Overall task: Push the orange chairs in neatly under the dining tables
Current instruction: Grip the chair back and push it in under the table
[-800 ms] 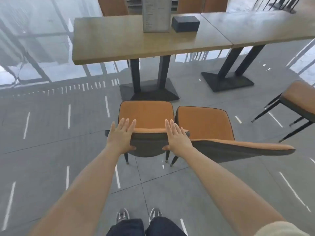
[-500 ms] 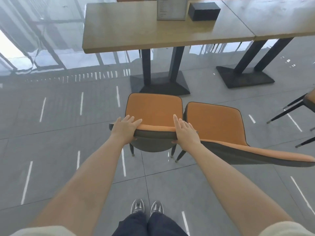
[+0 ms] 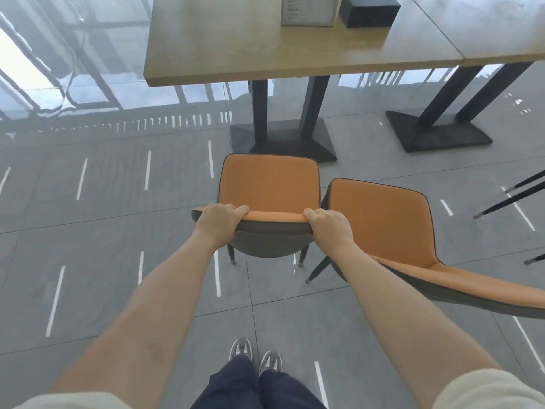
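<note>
Held chair [image 3: 269, 181]: centre of frame, seat facing the near table [image 3: 236, 42]; not yet under the tabletop, which sits higher in the frame.
Left hand [image 3: 219, 216]: clamped on the left end of the backrest's top edge, fingers curled over the rim.
Right hand [image 3: 328, 222]: gripping the right end of the same edge, fingers curled over it too; hands set apart, one at each corner.
Why held so: a grip at both corners likely keeps the chair square to the table and lets either side be nudged to steer it straight.
Straight ahead: black pedestal base [image 3: 283, 140] lies just beyond the seat's front edge; judged the limit on how far the chair legs can go in.
Right side: second orange chair [image 3: 380, 214] sits just beside, skewed; cannot tell whether the two touch; may snag on the push.
Tabletop, upper frame: menu stand [image 3: 308, 10] and dark box [image 3: 370, 10]; second table [image 3: 486, 25] butts against the first.
Right edge of frame: dark legs of another chair [image 3: 513, 190], well apart.
</note>
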{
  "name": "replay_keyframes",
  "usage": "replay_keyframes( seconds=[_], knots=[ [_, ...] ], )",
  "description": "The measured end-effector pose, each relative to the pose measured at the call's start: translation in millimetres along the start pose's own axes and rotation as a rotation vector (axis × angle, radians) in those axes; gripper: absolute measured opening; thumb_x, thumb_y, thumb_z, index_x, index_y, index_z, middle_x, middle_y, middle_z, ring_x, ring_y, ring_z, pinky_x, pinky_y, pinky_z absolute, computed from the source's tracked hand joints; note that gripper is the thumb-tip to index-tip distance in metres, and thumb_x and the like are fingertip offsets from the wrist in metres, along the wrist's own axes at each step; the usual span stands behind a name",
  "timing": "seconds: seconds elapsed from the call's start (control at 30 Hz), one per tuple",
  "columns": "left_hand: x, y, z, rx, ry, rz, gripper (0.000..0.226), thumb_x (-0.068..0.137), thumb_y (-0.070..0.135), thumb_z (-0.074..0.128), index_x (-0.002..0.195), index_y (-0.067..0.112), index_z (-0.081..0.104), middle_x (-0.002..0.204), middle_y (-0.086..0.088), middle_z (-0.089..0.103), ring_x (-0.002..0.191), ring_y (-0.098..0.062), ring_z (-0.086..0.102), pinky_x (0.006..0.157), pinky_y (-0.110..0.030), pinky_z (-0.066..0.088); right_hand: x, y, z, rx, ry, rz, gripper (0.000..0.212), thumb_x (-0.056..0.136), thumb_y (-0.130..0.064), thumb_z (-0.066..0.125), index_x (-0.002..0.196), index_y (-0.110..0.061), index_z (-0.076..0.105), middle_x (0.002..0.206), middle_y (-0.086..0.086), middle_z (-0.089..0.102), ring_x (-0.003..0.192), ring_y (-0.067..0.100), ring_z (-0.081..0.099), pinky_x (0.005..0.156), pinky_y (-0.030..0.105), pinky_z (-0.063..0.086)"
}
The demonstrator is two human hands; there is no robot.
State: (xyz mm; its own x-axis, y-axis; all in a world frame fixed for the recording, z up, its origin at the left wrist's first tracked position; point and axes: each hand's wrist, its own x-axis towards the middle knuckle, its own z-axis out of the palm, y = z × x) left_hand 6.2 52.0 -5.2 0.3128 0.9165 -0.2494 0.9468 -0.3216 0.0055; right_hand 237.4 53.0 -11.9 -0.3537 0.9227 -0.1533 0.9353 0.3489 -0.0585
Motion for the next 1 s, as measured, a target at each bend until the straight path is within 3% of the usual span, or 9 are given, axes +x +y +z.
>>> replay_keyframes(
  seconds=[0.23,0.33,1.0],
  knots=[
    [45.3,-0.1,-8.0,0.021,0.004,0.004,0.027,0.089,0.012,0.047,0.117,0.013,0.048,0.102,-0.010,0.065,0.090,-0.030,0.062,0.071,-0.033,0.046,45.1,32.8,-9.1,-0.023,0.014,0.026,0.022,0.093,-0.006,0.047,0.113,-0.013,0.055,0.104,0.007,0.065,0.094,0.025,0.060,0.089,0.034,0.046],
    [64.2,0.2,-12.0,0.017,0.000,0.027,0.028,0.091,0.017,0.049,0.118,0.013,0.047,0.103,-0.009,0.065,0.090,-0.028,0.063,0.073,-0.033,0.049,60.1,45.0,-16.2,-0.011,0.007,0.039,0.024,0.093,-0.007,0.047,0.114,-0.014,0.055,0.108,0.007,0.065,0.099,0.025,0.058,0.092,0.034,0.042],
    [160.6,7.1,-32.6,-0.076,-0.034,-0.199,0.038,0.087,0.017,0.057,0.124,0.014,0.046,0.112,-0.009,0.062,0.102,-0.029,0.059,0.084,-0.037,0.046,164.0,121.5,-36.0,0.065,0.039,-0.149,0.023,0.094,-0.005,0.040,0.109,-0.011,0.056,0.104,0.009,0.065,0.096,0.028,0.057,0.090,0.034,0.040]
  ],
)
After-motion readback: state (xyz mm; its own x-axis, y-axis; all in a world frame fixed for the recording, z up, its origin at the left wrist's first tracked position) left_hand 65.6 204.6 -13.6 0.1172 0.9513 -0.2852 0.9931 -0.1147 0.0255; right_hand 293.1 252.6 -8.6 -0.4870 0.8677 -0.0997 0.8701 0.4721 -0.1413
